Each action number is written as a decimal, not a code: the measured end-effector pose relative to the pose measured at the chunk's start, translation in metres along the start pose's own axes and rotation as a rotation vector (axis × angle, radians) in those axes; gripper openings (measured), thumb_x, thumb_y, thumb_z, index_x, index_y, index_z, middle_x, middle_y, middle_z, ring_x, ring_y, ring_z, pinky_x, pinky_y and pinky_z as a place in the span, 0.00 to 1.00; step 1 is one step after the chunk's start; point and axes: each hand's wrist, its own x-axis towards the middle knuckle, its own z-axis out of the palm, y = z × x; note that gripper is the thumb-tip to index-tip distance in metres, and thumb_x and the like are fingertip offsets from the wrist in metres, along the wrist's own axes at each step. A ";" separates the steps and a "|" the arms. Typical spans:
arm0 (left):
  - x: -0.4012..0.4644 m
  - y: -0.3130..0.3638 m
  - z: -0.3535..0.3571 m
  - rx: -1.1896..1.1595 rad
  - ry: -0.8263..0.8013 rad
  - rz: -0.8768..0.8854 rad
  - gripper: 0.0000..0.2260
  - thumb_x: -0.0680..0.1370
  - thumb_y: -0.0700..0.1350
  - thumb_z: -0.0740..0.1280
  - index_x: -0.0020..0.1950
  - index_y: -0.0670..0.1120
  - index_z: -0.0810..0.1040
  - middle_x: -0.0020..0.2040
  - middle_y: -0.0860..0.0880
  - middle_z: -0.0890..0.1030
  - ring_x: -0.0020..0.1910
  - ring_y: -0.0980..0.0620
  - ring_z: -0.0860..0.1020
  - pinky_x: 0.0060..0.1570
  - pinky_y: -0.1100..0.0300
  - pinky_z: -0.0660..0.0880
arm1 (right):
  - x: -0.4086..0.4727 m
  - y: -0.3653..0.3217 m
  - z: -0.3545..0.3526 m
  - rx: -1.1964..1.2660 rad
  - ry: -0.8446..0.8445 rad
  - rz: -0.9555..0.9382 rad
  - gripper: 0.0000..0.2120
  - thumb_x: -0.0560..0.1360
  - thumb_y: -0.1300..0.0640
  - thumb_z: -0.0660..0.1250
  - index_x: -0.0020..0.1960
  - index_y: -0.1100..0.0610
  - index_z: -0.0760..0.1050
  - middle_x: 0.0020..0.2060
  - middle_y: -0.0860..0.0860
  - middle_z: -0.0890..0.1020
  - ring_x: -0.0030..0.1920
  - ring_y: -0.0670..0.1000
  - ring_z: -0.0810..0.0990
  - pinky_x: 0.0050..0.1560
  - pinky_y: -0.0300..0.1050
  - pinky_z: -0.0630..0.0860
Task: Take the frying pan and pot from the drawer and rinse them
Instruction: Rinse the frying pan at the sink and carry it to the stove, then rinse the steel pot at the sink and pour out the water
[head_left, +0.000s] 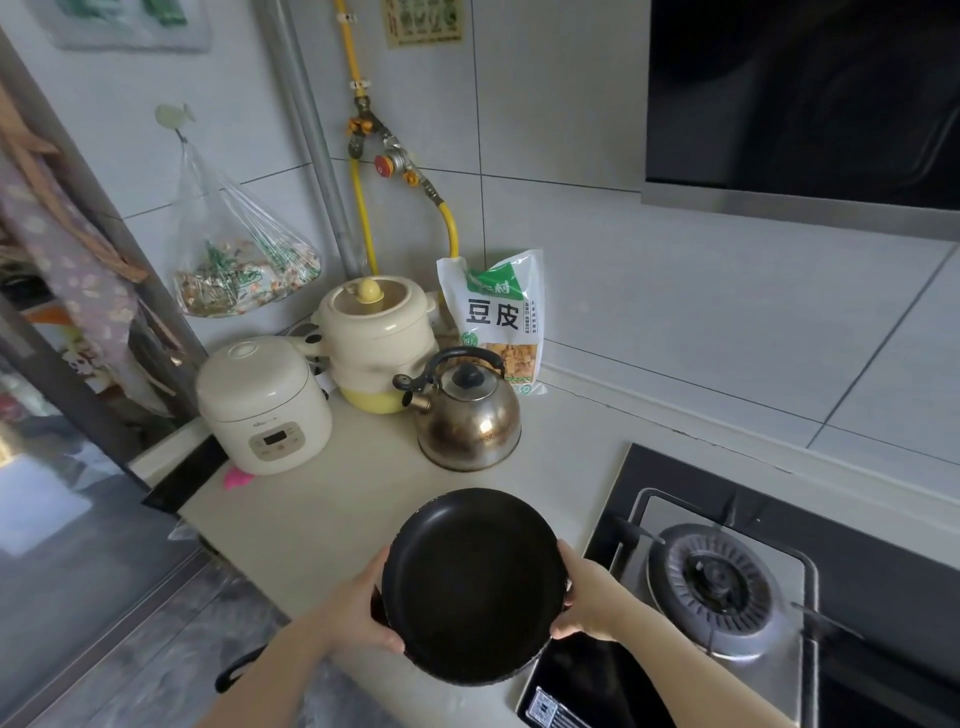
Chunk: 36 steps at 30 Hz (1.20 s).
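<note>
A round black frying pan (474, 584) is held just above the front edge of the pale countertop (332, 499), tilted so its dark inside faces me. My left hand (358, 610) grips the pan's left rim. My right hand (587, 597) clasps its right rim. A black handle (240, 667) pokes out under my left forearm; what it belongs to is unclear. No pot or drawer is in sight.
Behind the pan stand a steel kettle (467, 415), a white rice cooker (262, 402), a cream stacked cooker (376, 343) and a food bag (498, 317). A gas stove (722, 587) lies right, under a range hood (805, 104). A plastic bag (234, 249) hangs on the wall.
</note>
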 end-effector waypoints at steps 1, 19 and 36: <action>0.000 0.000 0.000 0.004 -0.001 0.005 0.55 0.59 0.52 0.78 0.77 0.64 0.47 0.68 0.58 0.71 0.64 0.52 0.72 0.65 0.52 0.73 | -0.002 -0.001 0.000 0.001 0.006 0.002 0.48 0.66 0.63 0.77 0.76 0.49 0.52 0.58 0.49 0.74 0.60 0.57 0.77 0.58 0.48 0.77; 0.008 0.067 -0.019 0.340 0.449 -0.140 0.40 0.74 0.64 0.67 0.78 0.45 0.57 0.73 0.43 0.67 0.71 0.44 0.67 0.66 0.50 0.68 | -0.055 -0.004 -0.026 -0.118 0.468 0.123 0.40 0.74 0.44 0.70 0.77 0.56 0.54 0.72 0.57 0.66 0.70 0.58 0.67 0.67 0.54 0.69; -0.059 0.427 0.126 0.369 0.838 0.656 0.35 0.74 0.57 0.71 0.69 0.33 0.69 0.64 0.32 0.72 0.64 0.31 0.69 0.59 0.38 0.69 | -0.465 0.161 -0.095 -0.024 1.571 0.957 0.35 0.73 0.38 0.66 0.71 0.59 0.66 0.68 0.59 0.71 0.66 0.62 0.68 0.65 0.56 0.66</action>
